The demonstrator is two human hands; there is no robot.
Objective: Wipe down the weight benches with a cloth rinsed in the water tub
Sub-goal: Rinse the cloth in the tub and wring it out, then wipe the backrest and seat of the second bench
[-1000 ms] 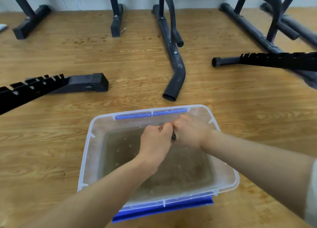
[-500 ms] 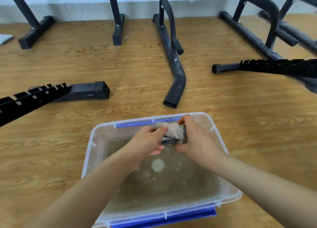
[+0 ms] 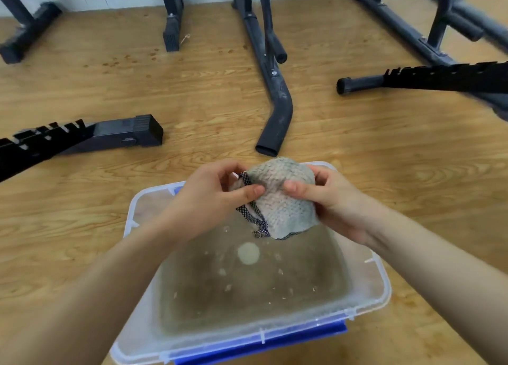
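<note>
Both hands hold the cloth (image 3: 283, 197) in the air, above the far part of the water tub (image 3: 383, 285), and the cloth does not touch the water (image 3: 247, 296). The cloth is grey-white with a knitted-looking surface and a dark checked border. It is bunched into a rounded lump, and its lower corner hangs down toward the water. The left hand (image 3: 206, 202) grips the left side of the cloth: the thumb presses on the front and the other fingers are curled behind the border. The right hand (image 3: 336, 203) grips the right side in the same way, thumb on the front and fingers curled round the back. The two thumbs point to each other, near but apart.

The tub is of clear plastic and stands on the wooden floor (image 3: 110, 89). A blue lid (image 3: 302, 340) shows under its near edge. The water is cloudy and grey-brown, with small pale bits and one pale round spot (image 3: 248, 253).

Beyond the tub, black metal bench parts are on the floor: a curved tube (image 3: 277, 111) just behind the tub, a notched bar (image 3: 41, 142) at the left and a second notched bar (image 3: 439, 78) at the right
</note>
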